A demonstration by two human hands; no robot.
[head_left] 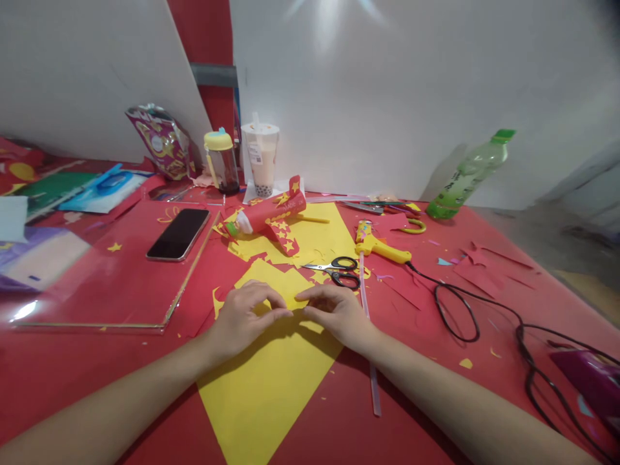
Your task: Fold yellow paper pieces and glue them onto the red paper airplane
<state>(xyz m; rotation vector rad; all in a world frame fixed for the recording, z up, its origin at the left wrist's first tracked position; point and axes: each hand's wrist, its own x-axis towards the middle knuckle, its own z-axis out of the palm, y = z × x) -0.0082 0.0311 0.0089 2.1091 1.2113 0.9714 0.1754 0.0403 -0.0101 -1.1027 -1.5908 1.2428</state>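
My left hand (249, 314) and my right hand (339, 313) face each other above a large yellow paper sheet (261, 394). The thumb and fingertips of each hand come close together around a small yellow piece; its outline blends into the sheet below. Just beyond my right hand lie scissors (339, 265) with black handles, blades apart. Farther back, a red paper rocket (271, 216) with yellow stars rests on another yellow sheet (334, 236). A yellow glue gun (382, 247) lies right of the scissors, beside a long clear glue stick (374, 387).
A black phone (179, 234) sits on a clear-covered panel (121, 284) at left. Behind stand a snack bag (167, 145), a yellow-lidded bottle (223, 165) and a drink cup (262, 158). A green bottle (467, 177) leans against the wall; a black cable (484, 298) crosses the right side.
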